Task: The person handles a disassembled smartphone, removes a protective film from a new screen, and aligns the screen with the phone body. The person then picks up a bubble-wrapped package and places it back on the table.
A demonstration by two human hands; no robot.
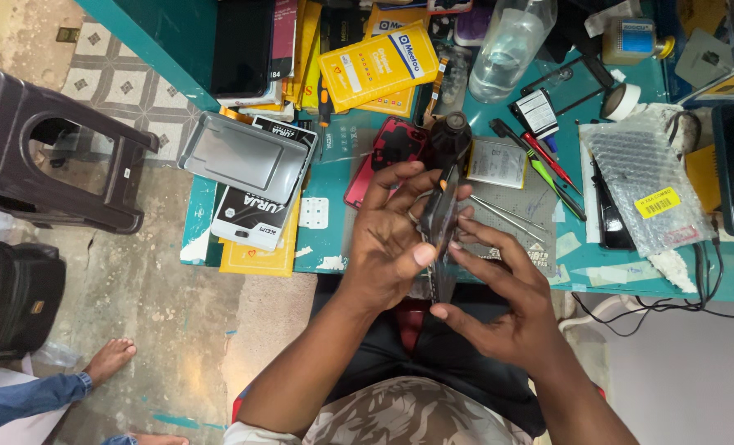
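My left hand (391, 239) and my right hand (503, 301) together hold a thin dark phone part (439, 222) edge-on above the front of the teal workbench (334, 165). The left hand grips its left side with the thumb on the lower edge. The right hand's fingers press its right side. Just behind it stands a black round-topped tool handle (451, 136), and a red phone back (391, 148) lies on the bench behind my left hand.
A phone battery (499, 162), screwdrivers (548, 169), tweezers (507, 216), a clear bottle (507, 45), yellow boxes (379, 66), a grey tray (243, 156) and a bubble-wrap bag (643, 185) crowd the bench. A dark plastic stool (45, 156) stands left. Another person's foot (111, 358) rests on the floor.
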